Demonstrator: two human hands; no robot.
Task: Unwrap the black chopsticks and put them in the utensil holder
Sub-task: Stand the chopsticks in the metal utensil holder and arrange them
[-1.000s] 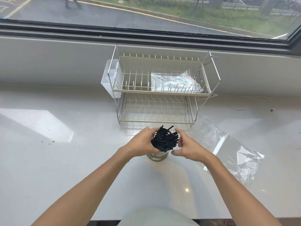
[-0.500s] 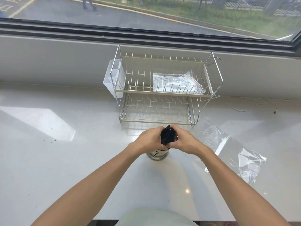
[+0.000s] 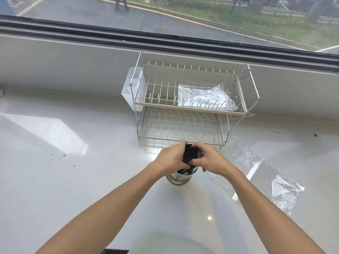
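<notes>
Left hand (image 3: 171, 157) and right hand (image 3: 211, 161) cupped from either side round bundle of black chopsticks (image 3: 190, 154), fingers curled tight on it; bundle upright, lower ends inside steel utensil holder (image 3: 178, 178) on white counter (image 3: 73, 180); clear wrapper (image 3: 266, 178) flat on counter, right of holder; two-tier wire dish rack (image 3: 190, 107) behind, plastic bag (image 3: 205, 97) on upper tier, white caddy (image 3: 132, 92) on rack's left side

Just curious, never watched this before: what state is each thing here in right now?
Black chopsticks: bunched, standing in the holder.
Utensil holder: upright on the counter.
Left hand: grips the chopsticks.
Right hand: grips the chopsticks.
Clear wrapper: empty, flat on the counter.
Dish rack: upright, a plastic bag on its top tier.
</notes>
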